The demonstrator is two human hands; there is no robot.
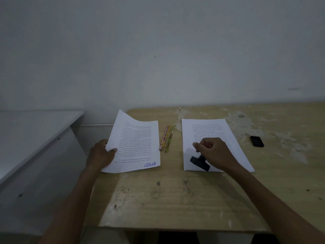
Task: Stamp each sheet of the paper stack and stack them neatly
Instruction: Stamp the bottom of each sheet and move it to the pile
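Note:
A printed sheet [136,143] bearing a blue "LUNAS" stamp at its lower right corner lies at the table's left edge, its far left corner curled up. My left hand [101,154] pinches the sheet's left edge. To the right lies the paper stack [213,131], printed text facing up. My right hand [213,153] rests over the stack's lower half and grips a black rubber stamp [199,162], tilted, with its base at the stack's lower left part.
Two or three colourful pencils [166,139] lie between the sheet and the stack. A small black object [257,141] sits to the right of the stack. The wooden table [175,199] is worn and peeling. A white desk [35,131] stands at the left, a wall behind.

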